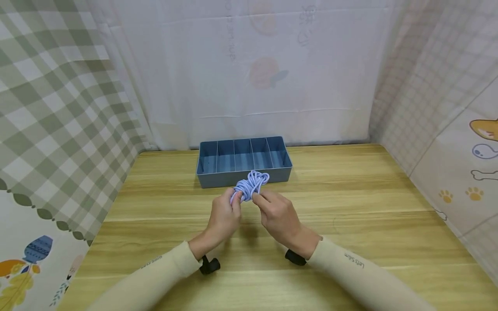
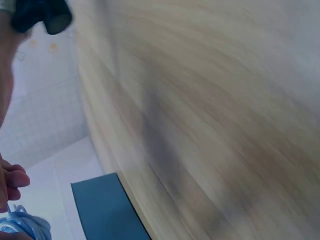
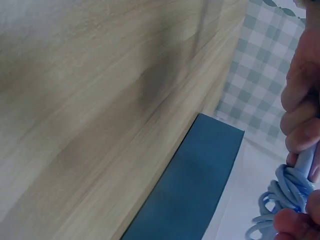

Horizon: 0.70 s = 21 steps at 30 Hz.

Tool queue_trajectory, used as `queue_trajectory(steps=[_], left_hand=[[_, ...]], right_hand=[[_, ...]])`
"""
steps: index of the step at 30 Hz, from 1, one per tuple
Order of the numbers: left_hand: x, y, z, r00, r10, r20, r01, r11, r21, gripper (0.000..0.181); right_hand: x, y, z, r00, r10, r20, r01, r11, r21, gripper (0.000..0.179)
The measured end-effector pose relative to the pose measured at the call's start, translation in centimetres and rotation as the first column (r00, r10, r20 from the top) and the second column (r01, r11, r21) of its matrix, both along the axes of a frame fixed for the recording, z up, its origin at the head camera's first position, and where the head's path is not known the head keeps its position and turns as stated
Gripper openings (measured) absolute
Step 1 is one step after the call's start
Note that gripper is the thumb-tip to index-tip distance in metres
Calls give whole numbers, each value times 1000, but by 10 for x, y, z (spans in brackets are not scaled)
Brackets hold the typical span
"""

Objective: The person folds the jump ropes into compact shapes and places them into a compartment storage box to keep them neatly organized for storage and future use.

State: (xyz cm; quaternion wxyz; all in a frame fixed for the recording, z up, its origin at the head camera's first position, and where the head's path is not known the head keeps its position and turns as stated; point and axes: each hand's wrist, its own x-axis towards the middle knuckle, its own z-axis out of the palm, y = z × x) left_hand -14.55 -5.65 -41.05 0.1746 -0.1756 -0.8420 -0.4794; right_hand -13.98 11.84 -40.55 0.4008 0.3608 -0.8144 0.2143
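A bundle of light blue cord (image 1: 249,186), wound round its middle with loose loops at the far end, is held up over the table between both hands. My left hand (image 1: 225,212) grips its near left end, thumb on top. On the other side, my right hand (image 1: 278,214) pinches at the bundle's lower right with thumb and forefinger, other fingers curled in. The right wrist view shows the wrapped cord (image 3: 287,192) close up, between the two hands. Only part of the cord (image 2: 30,225) shows at the lower left corner of the left wrist view.
Just beyond the hands stands a blue-grey box (image 1: 229,179) divided into several compartments, near the table's back edge. The wooden table (image 1: 342,190) is enclosed by a white cloth (image 1: 233,86) behind, a checked cloth (image 1: 58,77) at left and a printed cloth (image 1: 443,142) at right.
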Motion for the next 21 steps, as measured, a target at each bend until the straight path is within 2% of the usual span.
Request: queue_trajectory(steps=[3, 5, 7, 10, 12, 14, 17, 20, 21], left_hand=[[-1, 1, 2, 999, 6, 49, -9, 998, 60, 27], [-1, 2, 4, 993, 1, 116, -13, 994, 106, 27], [-1, 3, 5, 979, -12, 201, -21, 987, 161, 26], [0, 4, 8, 936, -43, 350, -51, 965, 257, 28], [0, 5, 9, 893, -84, 442, -75, 941, 330, 30], [0, 5, 11, 850, -130, 511, -101, 911, 401, 32], [-1, 5, 12, 798, -206, 566, -129, 860, 495, 32], [-1, 5, 14, 774, -258, 578, -137, 823, 551, 31], [-1, 5, 14, 771, -265, 580, -139, 818, 558, 31]], right_hand=[[-1, 0, -1, 999, 2, -34, -1, 1000, 18, 21], [-1, 0, -2, 999, 6, -47, -5, 1000, 29, 22], [-1, -1, -2, 999, 16, -50, -14, 999, 42, 23], [-1, -1, -4, 999, 26, -48, -23, 998, 65, 26], [-1, -1, -5, 998, 35, -43, -32, 996, 79, 27], [0, -1, -5, 998, 42, -43, -38, 996, 86, 28], [0, 0, -5, 997, 61, -48, -56, 994, 93, 31], [0, 0, -6, 995, 76, -65, -70, 993, 97, 33], [0, -1, -6, 994, 79, -72, -72, 992, 99, 33]])
